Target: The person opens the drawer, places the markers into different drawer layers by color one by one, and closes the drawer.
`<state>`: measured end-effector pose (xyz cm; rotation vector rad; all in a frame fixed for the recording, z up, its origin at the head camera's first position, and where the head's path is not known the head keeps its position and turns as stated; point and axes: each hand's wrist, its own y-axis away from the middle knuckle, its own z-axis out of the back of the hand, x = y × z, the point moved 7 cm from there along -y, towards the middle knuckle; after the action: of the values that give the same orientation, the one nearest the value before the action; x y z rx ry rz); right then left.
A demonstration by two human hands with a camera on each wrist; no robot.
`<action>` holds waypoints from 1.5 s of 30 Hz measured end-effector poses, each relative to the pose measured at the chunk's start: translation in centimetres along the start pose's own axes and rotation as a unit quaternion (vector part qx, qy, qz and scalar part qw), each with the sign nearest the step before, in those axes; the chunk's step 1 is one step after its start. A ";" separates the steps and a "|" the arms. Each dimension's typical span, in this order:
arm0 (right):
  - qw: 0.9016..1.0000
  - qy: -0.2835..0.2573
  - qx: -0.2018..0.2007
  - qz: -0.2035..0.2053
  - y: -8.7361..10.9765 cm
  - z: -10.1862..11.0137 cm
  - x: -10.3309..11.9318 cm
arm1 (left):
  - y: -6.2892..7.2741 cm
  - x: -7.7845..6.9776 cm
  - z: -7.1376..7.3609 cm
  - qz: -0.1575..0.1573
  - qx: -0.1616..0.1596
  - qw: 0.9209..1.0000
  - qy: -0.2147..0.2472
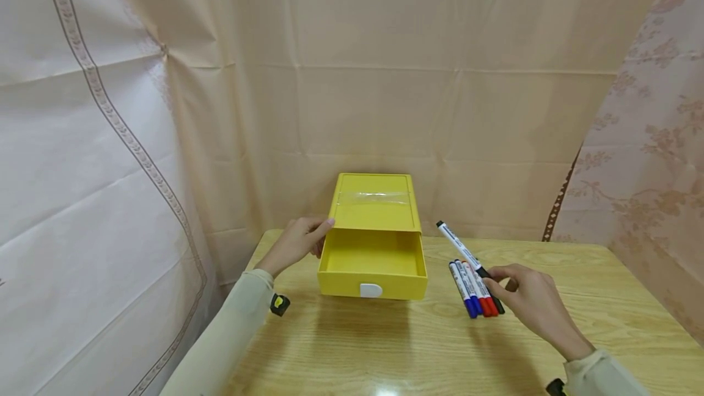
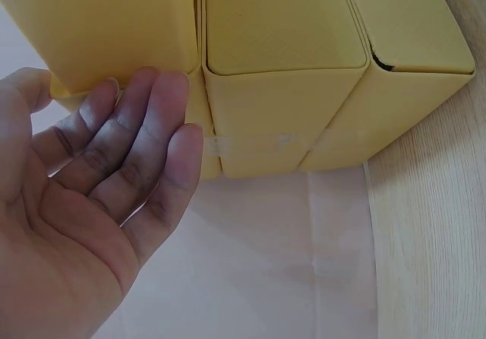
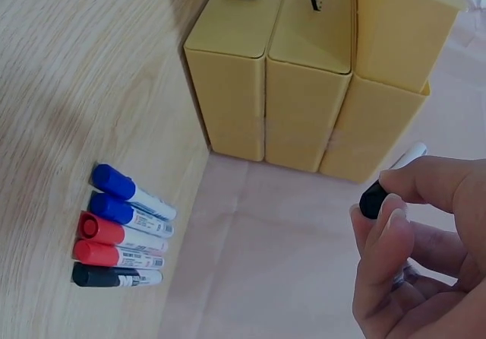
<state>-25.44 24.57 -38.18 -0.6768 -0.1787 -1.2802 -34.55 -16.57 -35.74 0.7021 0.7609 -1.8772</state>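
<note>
In its wrist view, the right hand (image 3: 425,244), cropped at three o'clock, partly hides a black-capped marker (image 3: 371,201) (mainly the barrel).

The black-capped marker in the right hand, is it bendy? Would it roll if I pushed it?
The black-capped marker looks stiff: it sticks out straight from the right hand. It's probably light, since a pinch holds it. On the table, being round, it would likely roll.

Nothing readable on 5 lying markers (image 3: 114,233) or 1 held marker (image 1: 459,242) (print (image 3: 140,261) too tiny)
</note>
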 end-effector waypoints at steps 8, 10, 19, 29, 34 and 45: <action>1.000 -0.009 -0.007 0.005 0.2 0.0 0.6 | 0.1 0.0 0.0 0.000 -0.002 1.000 -0.002; 1.000 -0.011 -0.010 0.008 0.2 -0.1 0.8 | 0.1 0.0 0.0 -0.001 -0.002 1.000 -0.005; 1.000 -0.018 -0.012 0.021 0.2 0.2 1.8 | 0.3 0.3 -0.1 0.006 -0.001 1.000 0.004; 0.999 -0.018 -0.021 0.039 0.4 0.4 2.5 | 0.3 0.2 -0.1 -0.003 -0.004 1.000 -0.002; 0.998 -0.019 -0.025 0.052 0.4 0.5 3.1 | 0.2 0.3 -0.1 -0.002 -0.004 1.000 -0.005; 0.996 -0.022 -0.038 0.073 0.4 0.8 4.1 | 0.0 0.3 0.0 -0.007 -0.005 1.000 -0.003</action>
<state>-23.63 21.68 -35.73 -0.7698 -0.1142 -1.1382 -34.65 -16.68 -35.96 0.6854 0.7720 -1.8862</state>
